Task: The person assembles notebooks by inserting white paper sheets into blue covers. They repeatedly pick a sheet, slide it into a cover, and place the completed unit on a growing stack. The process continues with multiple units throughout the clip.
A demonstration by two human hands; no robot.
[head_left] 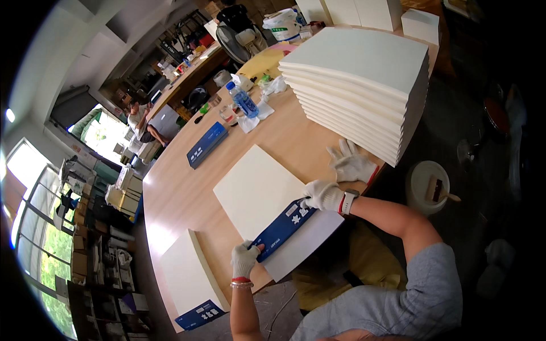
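Note:
A white flat panel (256, 187) lies on the wooden table (176, 187) in front of me. Across its near corner lies a long blue printed strip (282, 228). My left hand (244, 258), in a white glove, grips the strip's lower end at the panel's edge. My right hand (323, 195), also gloved and with a watch at the wrist, pinches the strip's upper end. A loose white glove (351, 163) rests on the table just beyond my right hand.
A tall stack of white panels (364, 74) stands at the right. A second blue strip (206, 144), a water bottle (243, 100) and tissues lie farther off. At the near left lies another panel (187, 278) wearing a blue strip. A white bucket with a brush (429, 184) sits on the floor. A person (139, 116) sits far away.

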